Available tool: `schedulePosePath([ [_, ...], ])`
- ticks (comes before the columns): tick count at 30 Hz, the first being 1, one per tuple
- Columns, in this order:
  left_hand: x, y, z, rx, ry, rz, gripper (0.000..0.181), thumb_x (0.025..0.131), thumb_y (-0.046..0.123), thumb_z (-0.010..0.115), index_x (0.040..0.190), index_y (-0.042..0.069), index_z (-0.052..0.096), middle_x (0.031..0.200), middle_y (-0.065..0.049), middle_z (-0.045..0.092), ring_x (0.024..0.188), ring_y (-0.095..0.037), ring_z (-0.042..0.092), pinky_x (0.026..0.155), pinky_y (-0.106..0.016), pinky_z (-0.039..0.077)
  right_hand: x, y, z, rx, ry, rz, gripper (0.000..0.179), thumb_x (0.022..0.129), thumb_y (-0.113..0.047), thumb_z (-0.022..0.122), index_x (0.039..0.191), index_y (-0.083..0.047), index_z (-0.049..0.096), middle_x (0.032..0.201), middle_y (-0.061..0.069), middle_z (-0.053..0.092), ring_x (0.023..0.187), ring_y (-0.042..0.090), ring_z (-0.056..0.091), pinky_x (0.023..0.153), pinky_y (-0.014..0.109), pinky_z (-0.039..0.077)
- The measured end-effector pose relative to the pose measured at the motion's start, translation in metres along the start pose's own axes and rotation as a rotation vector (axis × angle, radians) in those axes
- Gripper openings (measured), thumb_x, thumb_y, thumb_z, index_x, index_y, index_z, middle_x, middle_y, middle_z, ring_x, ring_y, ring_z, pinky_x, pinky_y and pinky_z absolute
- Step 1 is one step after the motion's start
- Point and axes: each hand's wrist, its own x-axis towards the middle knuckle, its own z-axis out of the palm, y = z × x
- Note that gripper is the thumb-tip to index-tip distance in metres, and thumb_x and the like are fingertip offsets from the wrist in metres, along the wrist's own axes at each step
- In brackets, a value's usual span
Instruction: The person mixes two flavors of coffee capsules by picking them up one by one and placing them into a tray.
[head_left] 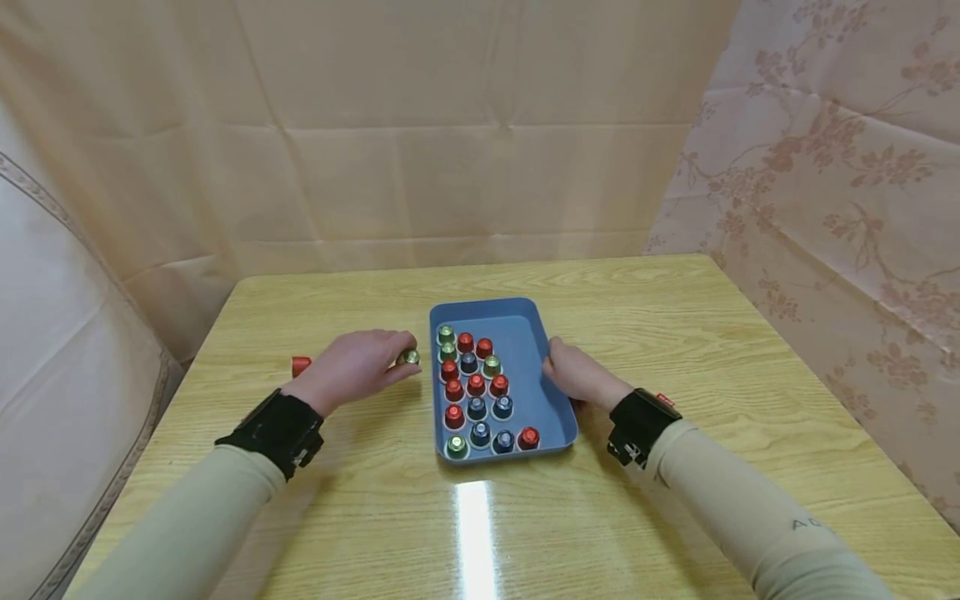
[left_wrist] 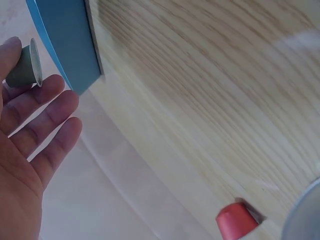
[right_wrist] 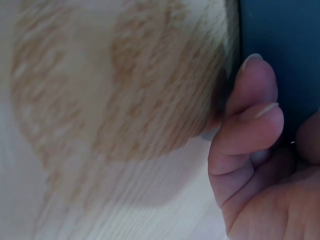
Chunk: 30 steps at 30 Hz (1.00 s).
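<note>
A green coffee capsule (head_left: 408, 357) is pinched between the thumb and fingers of my left hand (head_left: 351, 367), just left of the blue tray (head_left: 534, 333). In the left wrist view, the pale rim of this capsule (left_wrist: 24, 69) faces the tray wall, and the other fingers are loosely spread. My right hand (head_left: 581, 373) grips the tray's right side, its fingers (right_wrist: 245, 132) curled against the outer wall in the right wrist view. Red, green and dark blue capsules stand rim-down in rows along the tray's left and near sides.
A red capsule (head_left: 301, 365) lies on its side on the wooden table (head_left: 360, 517), left of my left hand and partly behind it. The tray's right and far parts show bare floor. Beige cloth (head_left: 450, 183) hangs behind the table, and patterned cloth (head_left: 847, 208) at the right.
</note>
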Motion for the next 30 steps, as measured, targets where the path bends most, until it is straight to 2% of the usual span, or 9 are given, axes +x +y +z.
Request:
schedulePosePath([
  [7, 0.008, 0.007, 0.002, 0.015, 0.025, 0.053, 0.025, 0.09, 0.036, 0.068, 0.098, 0.014, 0.061, 0.081, 0.004, 0.061, 0.068, -0.011, 0.053, 0.06, -0.032, 0.05, -0.001, -0.001, -0.001, -0.012, 0.02, -0.033, 0.02, 0.099, -0.008, 0.036, 0.11, 0.009, 0.041, 0.076, 0.018, 0.054, 0.04, 0.021, 0.053, 0.035, 0.034, 0.047],
  [14, 0.017, 0.016, 0.004, 0.016, -0.001, 0.101, 0.03, 0.09, 0.04, 0.067, 0.102, 0.013, 0.061, 0.088, 0.002, 0.064, 0.077, -0.012, 0.057, 0.069, -0.035, 0.053, -0.001, -0.001, -0.001, -0.031, 0.029, -0.046, 0.019, 0.099, -0.006, 0.036, 0.107, 0.009, 0.042, 0.075, 0.018, 0.054, 0.042, 0.021, 0.053, 0.037, 0.034, 0.047],
  [21, 0.024, 0.024, 0.008, 0.015, 0.021, 0.165, 0.03, 0.09, 0.039, 0.068, 0.104, 0.013, 0.062, 0.09, 0.003, 0.064, 0.078, -0.013, 0.054, 0.072, -0.034, 0.052, -0.001, -0.002, -0.001, -0.051, 0.036, -0.043, 0.022, 0.099, -0.007, 0.038, 0.111, 0.01, 0.042, 0.081, 0.019, 0.055, 0.055, 0.023, 0.057, 0.045, 0.034, 0.05],
  [25, 0.028, 0.028, 0.011, 0.02, 0.031, 0.211, 0.03, 0.089, 0.039, 0.068, 0.104, 0.014, 0.063, 0.091, 0.005, 0.058, 0.08, -0.012, 0.051, 0.072, -0.032, 0.05, 0.001, 0.0, -0.001, -0.067, 0.056, -0.072, 0.02, 0.098, -0.006, 0.039, 0.109, 0.011, 0.043, 0.082, 0.019, 0.055, 0.059, 0.023, 0.057, 0.05, 0.035, 0.051],
  [30, 0.034, 0.035, 0.014, 0.025, 0.023, 0.262, 0.027, 0.09, 0.039, 0.068, 0.1, 0.014, 0.063, 0.087, 0.005, 0.049, 0.077, -0.013, 0.045, 0.068, -0.031, 0.047, 0.0, 0.001, 0.0, -0.053, 0.042, -0.06, 0.021, 0.099, -0.007, 0.037, 0.11, 0.01, 0.041, 0.078, 0.02, 0.055, 0.045, 0.022, 0.056, 0.04, 0.035, 0.049],
])
